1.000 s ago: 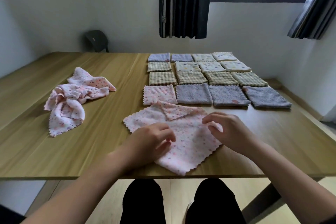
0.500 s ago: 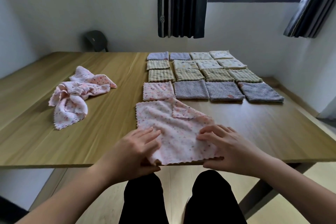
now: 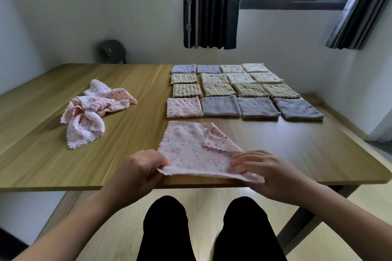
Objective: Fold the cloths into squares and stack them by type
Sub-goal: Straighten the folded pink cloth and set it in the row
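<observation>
Left hand (image 3: 141, 168) is pinching the near-left corner of the pink dotted cloth (image 3: 186, 150). Right hand (image 3: 265, 172) is gripping the near-right corner, fingers curled over the top. Both hands are holding the near edge just off the surface (image 3: 307, 154), right at its front lip. The rest of the cloth is lying flat, and its far-right corner is sitting flipped back onto itself.

Step, as I read it: starting the first fold on this cloth.

The next move likely calls for carrying the near edge away to meet the far edge. That flipped corner needs flattening first, or it's getting trapped inside the fold.

Just beyond, a folded pink square (image 3: 184, 107) is sitting at the left end of a row of grey folded squares (image 3: 257, 108). That's probably where this one is going.

Checked squares (image 3: 218, 89) and cream dotted squares (image 3: 239, 78) are lying in rows behind.

The crumpled pink cloths (image 3: 93, 110) are waiting well off to the left, not yet folded.
</observation>
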{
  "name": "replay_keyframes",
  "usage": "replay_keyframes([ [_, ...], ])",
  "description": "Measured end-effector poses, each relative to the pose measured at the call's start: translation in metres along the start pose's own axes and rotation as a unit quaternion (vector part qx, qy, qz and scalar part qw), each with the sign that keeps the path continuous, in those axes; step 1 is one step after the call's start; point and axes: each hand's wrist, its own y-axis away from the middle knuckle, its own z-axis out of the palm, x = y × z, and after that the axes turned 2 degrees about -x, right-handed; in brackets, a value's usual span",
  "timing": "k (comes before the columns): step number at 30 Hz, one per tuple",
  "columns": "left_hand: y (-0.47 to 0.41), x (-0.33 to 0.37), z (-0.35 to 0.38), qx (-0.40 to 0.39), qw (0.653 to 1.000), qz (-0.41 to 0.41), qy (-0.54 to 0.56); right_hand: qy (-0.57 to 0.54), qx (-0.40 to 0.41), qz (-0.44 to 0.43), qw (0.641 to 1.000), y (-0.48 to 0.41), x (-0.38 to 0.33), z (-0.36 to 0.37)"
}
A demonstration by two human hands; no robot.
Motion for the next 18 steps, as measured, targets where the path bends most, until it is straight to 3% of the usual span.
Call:
replay_keyframes([
  [5, 0.002, 0.0, 0.001, -0.013, 0.999, 0.033, -0.025, 0.068, -0.078, 0.064, 0.993, -0.008, -0.006, -0.002],
  [8, 0.001, -0.001, -0.001, -0.018, 0.998, 0.041, -0.032, 0.125, -0.21, 0.228, 0.942, -0.014, -0.007, -0.012],
  [10, 0.001, 0.0, -0.002, -0.021, 0.998, 0.044, -0.037, 0.133, -0.265, 0.267, 0.917, -0.016, -0.007, -0.015],
  [18, -0.002, 0.002, -0.002, -0.018, 0.998, 0.041, -0.045, 0.122, -0.283, 0.148, 0.94, -0.019, -0.011, -0.01],
])
